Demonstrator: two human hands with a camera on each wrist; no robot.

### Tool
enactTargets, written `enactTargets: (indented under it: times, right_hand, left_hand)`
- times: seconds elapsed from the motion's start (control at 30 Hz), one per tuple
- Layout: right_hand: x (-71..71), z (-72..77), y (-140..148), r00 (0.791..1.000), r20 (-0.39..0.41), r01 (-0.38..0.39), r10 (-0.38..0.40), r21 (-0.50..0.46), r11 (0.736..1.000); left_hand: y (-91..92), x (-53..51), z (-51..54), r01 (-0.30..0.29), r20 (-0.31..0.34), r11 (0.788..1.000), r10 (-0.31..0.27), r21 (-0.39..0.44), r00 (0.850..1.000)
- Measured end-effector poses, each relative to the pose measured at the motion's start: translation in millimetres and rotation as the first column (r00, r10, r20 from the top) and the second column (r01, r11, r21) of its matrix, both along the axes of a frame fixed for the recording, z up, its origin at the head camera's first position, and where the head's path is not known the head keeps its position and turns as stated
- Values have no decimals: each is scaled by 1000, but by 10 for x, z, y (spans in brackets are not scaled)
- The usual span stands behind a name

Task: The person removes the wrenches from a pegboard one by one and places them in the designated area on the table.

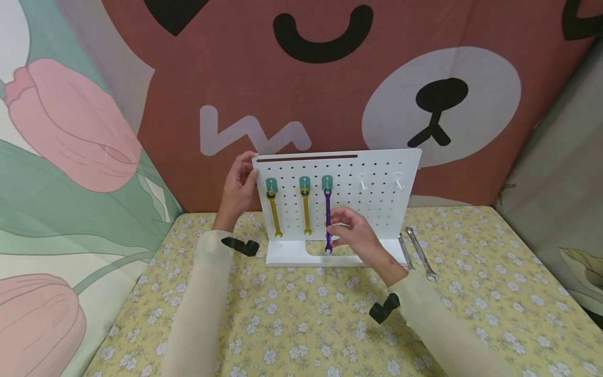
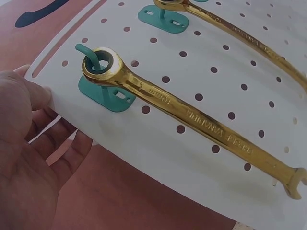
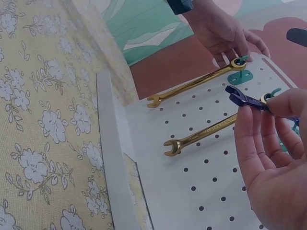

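A white pegboard stands upright on its base. My left hand grips its upper left edge, thumb on the front and fingers behind. My right hand pinches a purple wrench by its shaft, its ring end up at the third green hook. Whether the ring sits fully on that hook is hard to see. Two gold wrenches hang by their ring ends: one gold wrench on the leftmost green hook, another gold wrench on the second hook.
Two white hooks stick out on the board's right side, including the outer white hook. Two silver wrenches lie on the flowered tablecloth right of the board, the outer silver wrench in full view. A printed cloth hangs behind.
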State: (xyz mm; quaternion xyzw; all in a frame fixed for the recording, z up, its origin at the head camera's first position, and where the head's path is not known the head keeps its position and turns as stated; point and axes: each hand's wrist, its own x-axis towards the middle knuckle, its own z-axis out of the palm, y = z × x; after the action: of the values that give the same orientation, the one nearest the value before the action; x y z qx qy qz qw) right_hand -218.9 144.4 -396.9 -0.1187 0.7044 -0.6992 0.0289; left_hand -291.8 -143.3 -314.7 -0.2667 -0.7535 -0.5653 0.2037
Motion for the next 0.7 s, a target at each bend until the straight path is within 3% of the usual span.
enactTargets:
  times: [0.7]
  right_hand:
    - [60, 122, -25, 1000, -16, -3, 3, -34, 999]
  left_hand:
    - [8, -4, -13, -21, 14, 1000, 21, 3, 1000]
